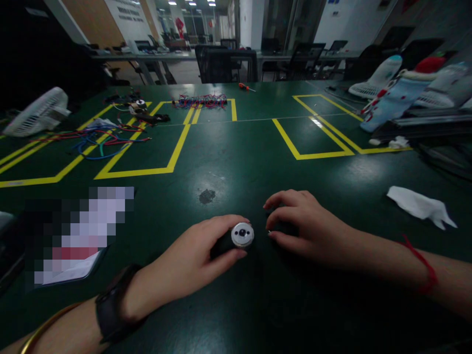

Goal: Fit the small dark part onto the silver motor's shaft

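Observation:
A small round metal cylinder [242,234], likely a small motor, stands on the green table with its silver end face up. That face shows a dark centre and a small hole on each side. My left hand [195,255] grips it from the left, thumb and fingers on either side. Just to the right, apart from the cylinder, is my right hand [306,223]. Its thumb and a fingertip come together in a pinch, with a tiny bright speck between them, too small to name.
A phone [77,241], partly blurred out, lies left. A white tissue [420,205] lies right. Farther back are loose wires [106,140], a bundle of red and blue wires [201,101], a screwdriver [246,87], yellow tape outlines [136,173] and a white fan [40,113].

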Available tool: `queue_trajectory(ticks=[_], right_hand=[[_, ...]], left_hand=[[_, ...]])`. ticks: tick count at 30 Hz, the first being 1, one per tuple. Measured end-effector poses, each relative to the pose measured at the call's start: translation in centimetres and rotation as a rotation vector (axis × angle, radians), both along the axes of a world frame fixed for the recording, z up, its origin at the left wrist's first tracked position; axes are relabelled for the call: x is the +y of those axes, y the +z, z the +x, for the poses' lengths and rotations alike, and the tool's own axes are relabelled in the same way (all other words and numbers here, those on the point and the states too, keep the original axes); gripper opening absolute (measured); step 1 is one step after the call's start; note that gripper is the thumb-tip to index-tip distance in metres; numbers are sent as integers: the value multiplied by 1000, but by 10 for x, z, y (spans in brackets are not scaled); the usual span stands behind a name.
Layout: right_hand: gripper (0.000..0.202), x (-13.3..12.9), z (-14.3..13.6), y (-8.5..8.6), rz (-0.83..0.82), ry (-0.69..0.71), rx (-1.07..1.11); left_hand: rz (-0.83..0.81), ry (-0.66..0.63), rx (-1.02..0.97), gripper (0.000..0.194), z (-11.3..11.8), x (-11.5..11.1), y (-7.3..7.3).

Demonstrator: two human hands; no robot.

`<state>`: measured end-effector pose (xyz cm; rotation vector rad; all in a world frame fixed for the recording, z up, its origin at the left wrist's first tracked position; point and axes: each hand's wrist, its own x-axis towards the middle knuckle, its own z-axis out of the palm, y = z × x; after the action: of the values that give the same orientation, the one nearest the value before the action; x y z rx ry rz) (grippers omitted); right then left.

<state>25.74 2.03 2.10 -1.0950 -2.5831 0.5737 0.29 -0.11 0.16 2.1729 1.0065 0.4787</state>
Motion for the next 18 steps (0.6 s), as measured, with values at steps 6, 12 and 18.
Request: queue_trajectory(ticks=[6, 12, 18], right_hand=[[12, 3, -28, 29, 36, 49, 233], [12, 0, -38, 32, 76, 107, 132], [9, 1, -22, 29, -59, 36, 275]], left_hand=[[32, 0, -10, 40, -1, 1, -4], [-5, -9, -14, 39, -1, 1, -6], [2, -2, -22, 36, -2, 0, -4]])
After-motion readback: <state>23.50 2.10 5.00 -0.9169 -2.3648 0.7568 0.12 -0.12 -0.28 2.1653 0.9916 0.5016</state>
